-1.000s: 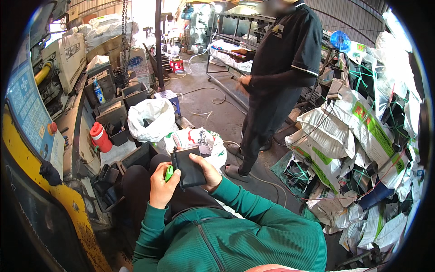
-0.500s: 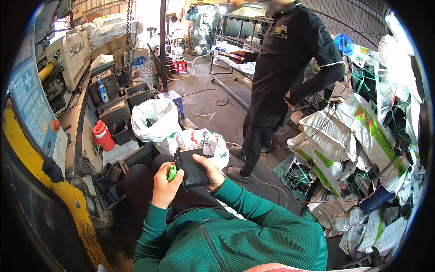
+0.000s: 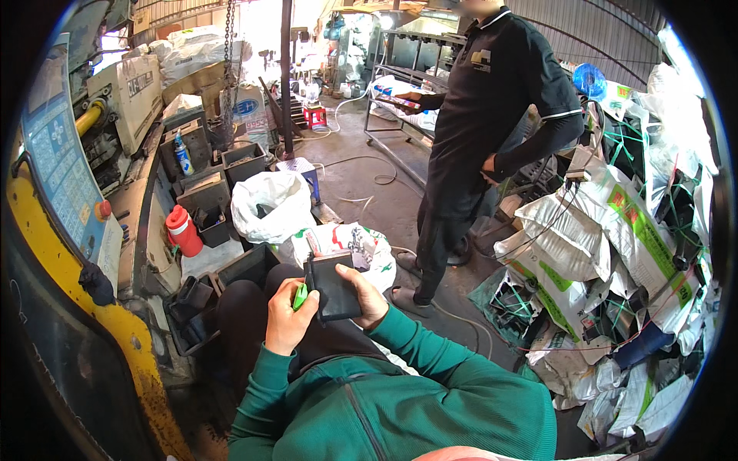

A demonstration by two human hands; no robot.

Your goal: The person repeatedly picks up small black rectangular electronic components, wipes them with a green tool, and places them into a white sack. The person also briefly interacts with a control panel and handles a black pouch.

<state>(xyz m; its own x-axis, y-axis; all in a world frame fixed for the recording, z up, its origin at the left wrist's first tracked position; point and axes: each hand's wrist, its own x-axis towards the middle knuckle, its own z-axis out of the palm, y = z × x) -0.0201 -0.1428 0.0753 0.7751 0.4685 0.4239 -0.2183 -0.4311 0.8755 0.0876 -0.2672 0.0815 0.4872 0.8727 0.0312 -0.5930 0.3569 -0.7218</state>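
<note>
My right hand [image 3: 370, 299] grips the right side of a flat black rectangular plastic piece [image 3: 337, 289], with the thumb lying on its face. At the left edge of that piece, my left hand [image 3: 288, 316] is closed around a small bright green tool [image 3: 300, 296]. Its working end is hidden, so its exact kind cannot be told. Both hands are above my lap, close together. Just beyond them stands a white sack [image 3: 369, 250] with red and green print, holding things I cannot make out.
A co-worker [image 3: 492, 100] in dark clothes stands ahead, holding a flat object. Left are a machine control panel [image 3: 65, 146], a yellow frame [image 3: 115, 323], a red jug [image 3: 183, 231], black bins [image 3: 244, 161] and an open white sack [image 3: 270, 206]. Stacked sacks [image 3: 569, 238] fill the right.
The whole view has shifted slightly, so the surroundings appear a little further right. Both hands keep their hold, and the black piece looks turned a little. The co-worker's flat object is tilted differently.
</note>
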